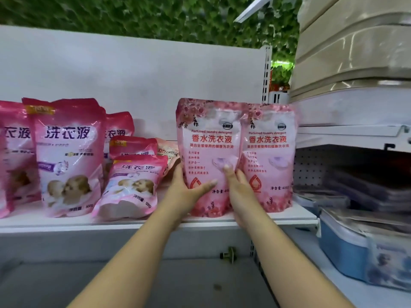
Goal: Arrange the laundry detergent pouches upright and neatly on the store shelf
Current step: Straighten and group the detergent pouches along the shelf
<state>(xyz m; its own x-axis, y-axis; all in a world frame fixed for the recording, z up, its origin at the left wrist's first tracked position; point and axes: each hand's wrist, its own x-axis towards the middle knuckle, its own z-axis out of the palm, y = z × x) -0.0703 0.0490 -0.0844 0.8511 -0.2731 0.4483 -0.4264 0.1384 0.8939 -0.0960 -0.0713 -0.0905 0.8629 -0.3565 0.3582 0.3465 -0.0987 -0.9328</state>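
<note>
Both hands on one rose-print pouch (209, 147), upright near the right end of the shelf (133, 222), its base close to the front edge. Left hand (185, 192) wrapped round the pouch's lower left side, thumb across the front, fingers hidden behind. Right hand (239, 190) clasped along the lower right edge, thumb tip up on the front; its other fingers out of sight between this pouch and the next. Touching on the right, a second rose-print pouch (270, 156), upright too, last before the shelf's right end. Toward the left end, tall pink pouches (69, 156) standing upright. Between those and the held one, a smaller pink pouch (131, 187) leaning backward at the front edge, more stacked behind it. Blue box (342, 252) on the neighbouring shelf, lower right.
</note>
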